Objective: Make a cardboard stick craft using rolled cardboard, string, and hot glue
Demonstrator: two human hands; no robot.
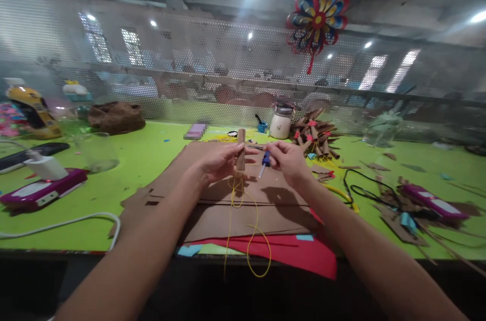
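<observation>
Person's forearms [159, 240] nearest, reaching over front edge of worktop [163, 132]. Red sheet [304, 256] partly overhanging that edge. Yellow string [230, 214] dangling in loops from lower end of upright brown roll [241, 154]. Left hand [220, 161] gripping roll above stacked cardboard sheets [216, 217]; right hand [288, 159] pinching blue tool [267, 159], pale tip angled down, just beside roll. Near worktop's back edge: white jar [281, 124], then heap of brown rolls [321, 133] with red bits.

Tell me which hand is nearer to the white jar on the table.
Right. The right hand is in front of the white jar; the left hand is in front too, but farther off to the left.
</observation>
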